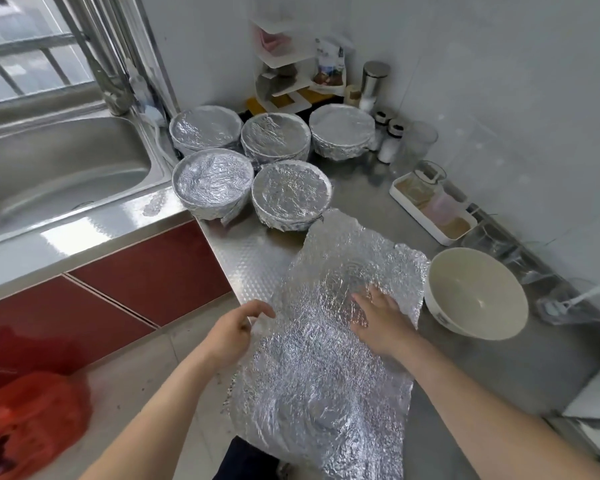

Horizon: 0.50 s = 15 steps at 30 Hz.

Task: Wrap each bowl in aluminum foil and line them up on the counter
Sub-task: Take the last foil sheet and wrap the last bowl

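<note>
A large crinkled sheet of aluminum foil (329, 358) lies over the counter's front edge and hangs down toward me. My left hand (234, 332) pinches the sheet's left edge. My right hand (383, 318) lies flat on top of the sheet, fingers spread. An unwrapped cream bowl (477, 292) stands on the counter just right of the foil. Several foil-wrapped bowls stand in two rows behind it: three at the back (205, 128), (276, 138), (342, 129) and two in front (212, 180), (291, 194).
A steel sink (49, 168) with a faucet lies to the left. Jars, shakers and a white rack (284, 81) crowd the back corner. A white tray (433, 209) with containers sits along the right wall. A red plastic bag (25, 420) lies on the floor.
</note>
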Each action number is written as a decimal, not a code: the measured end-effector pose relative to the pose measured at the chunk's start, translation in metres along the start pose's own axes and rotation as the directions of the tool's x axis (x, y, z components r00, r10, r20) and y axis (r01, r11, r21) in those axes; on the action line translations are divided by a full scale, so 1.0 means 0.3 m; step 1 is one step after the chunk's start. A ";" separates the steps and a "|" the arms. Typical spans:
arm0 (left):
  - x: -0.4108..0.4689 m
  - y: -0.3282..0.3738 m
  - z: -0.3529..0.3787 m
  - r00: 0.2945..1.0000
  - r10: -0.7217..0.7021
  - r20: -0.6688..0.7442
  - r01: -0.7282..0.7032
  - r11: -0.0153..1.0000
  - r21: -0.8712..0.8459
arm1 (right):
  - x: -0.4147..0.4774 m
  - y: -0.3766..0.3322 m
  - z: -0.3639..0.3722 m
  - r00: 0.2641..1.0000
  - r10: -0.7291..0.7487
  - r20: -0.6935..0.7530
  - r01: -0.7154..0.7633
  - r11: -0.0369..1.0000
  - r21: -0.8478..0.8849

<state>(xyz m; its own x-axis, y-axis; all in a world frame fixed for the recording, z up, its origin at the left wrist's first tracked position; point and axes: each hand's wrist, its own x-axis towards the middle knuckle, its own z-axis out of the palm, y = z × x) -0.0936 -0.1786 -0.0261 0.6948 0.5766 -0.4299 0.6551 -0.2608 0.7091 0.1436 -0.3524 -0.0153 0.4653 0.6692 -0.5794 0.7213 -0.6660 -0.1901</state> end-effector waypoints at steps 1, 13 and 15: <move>0.004 0.000 -0.003 0.999 0.007 0.053 -0.010 0.999 0.044 | -0.006 0.001 0.003 1.000 -0.011 0.015 0.011 1.000 -0.008; -0.029 0.032 0.052 0.995 0.006 0.100 -0.028 0.976 0.218 | -0.098 0.162 -0.109 0.847 0.126 -0.517 -0.233 0.961 -0.147; -0.035 0.043 0.066 0.992 0.018 0.128 -0.051 0.966 0.254 | -0.110 0.175 -0.095 0.864 0.133 -0.486 -0.207 0.973 -0.101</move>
<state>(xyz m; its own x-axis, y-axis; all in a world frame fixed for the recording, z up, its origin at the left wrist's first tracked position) -0.0865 -0.2032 -0.0235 0.7390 0.4675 -0.4850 0.6729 -0.4779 0.5646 0.1807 -0.4001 0.0164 0.7473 0.6494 -0.1410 0.6574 -0.7534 0.0144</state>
